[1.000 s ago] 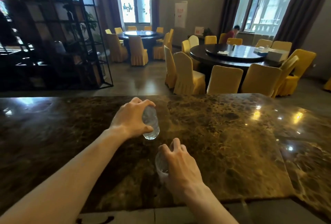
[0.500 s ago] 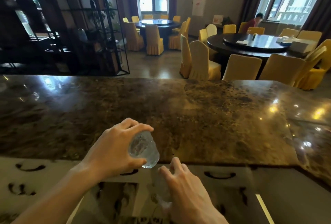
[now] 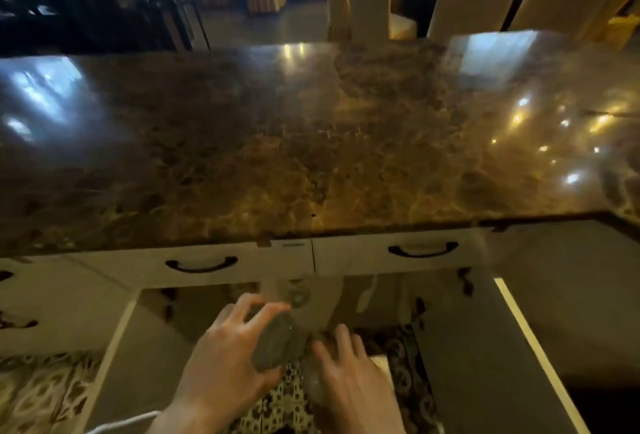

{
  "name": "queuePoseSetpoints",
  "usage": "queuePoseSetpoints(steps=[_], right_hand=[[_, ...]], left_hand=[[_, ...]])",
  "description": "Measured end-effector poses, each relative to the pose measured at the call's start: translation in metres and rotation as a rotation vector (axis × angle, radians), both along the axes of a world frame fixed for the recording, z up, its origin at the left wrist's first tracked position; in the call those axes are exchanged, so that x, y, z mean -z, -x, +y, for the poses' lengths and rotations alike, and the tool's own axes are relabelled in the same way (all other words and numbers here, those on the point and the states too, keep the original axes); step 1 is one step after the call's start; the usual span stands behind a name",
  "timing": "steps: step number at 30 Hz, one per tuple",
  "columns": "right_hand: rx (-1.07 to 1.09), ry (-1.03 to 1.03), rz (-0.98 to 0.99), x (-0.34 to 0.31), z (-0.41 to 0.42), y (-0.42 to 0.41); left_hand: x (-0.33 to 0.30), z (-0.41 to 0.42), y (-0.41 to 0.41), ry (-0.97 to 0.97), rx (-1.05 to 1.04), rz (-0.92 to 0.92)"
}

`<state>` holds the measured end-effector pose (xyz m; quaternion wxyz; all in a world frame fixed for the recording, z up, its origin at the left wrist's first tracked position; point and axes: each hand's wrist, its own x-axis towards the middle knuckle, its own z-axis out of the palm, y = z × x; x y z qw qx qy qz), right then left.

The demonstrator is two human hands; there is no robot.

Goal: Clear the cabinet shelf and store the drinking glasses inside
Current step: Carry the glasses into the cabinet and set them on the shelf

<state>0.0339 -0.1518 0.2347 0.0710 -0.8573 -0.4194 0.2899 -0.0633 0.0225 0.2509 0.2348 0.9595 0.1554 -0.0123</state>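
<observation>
1. Left cabinet door (image 3: 114, 357): stands open, swung out toward the camera, its pale edge running down the left of the opening.
2. Left drawer handle (image 3: 201, 264): dark, curved, on the pale drawer front just under the marble countertop (image 3: 277, 142). The countertop is brown, glossy and carries light reflections.
3. Left hand (image 3: 225, 364): low in the view, in front of the open cabinet. Fingers and thumb are clamped around a clear textured drinking glass (image 3: 277, 343), which is tilted and held off any surface.
4. Right hand (image 3: 349, 374): just beside the left hand, palm down, fingers curled over a second glass (image 3: 313, 381). This glass is blurred and mostly hidden under the hand; the grip appears closed on it.
5. Cabinet interior (image 3: 363, 298): dim; contents cannot be told through the blur.
6. Right drawer handle (image 3: 423, 250): matches the left one.
7. Right cabinet door (image 3: 502, 347): open, angled out to the right.
8. Background: yellow-covered chairs (image 3: 469, 10) beyond the counter.
</observation>
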Motion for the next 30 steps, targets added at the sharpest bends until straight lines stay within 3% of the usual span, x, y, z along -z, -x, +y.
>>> queuePoseSetpoints(steps=[6,13,16,23,30], right_hand=[[0.064,0.090,0.115,0.099,-0.007,-0.018],[0.172,0.141,0.101,0.268,0.013,-0.033],[0.196,0.103,0.071,0.338,0.024,-0.036],[0.197,-0.056,-0.037,0.479,0.054,-0.066],[0.248,-0.174,-0.220,0.587,0.084,-0.115]], left_hand=[[0.125,0.000,-0.032,-0.024,-0.082,0.110],[0.302,0.008,-0.075,-0.026,-0.108,0.077],[0.376,0.011,-0.093,0.004,-0.127,0.134],[0.525,0.033,-0.153,-0.089,-0.143,0.054],[0.625,0.082,-0.226,-0.141,-0.115,-0.029]])
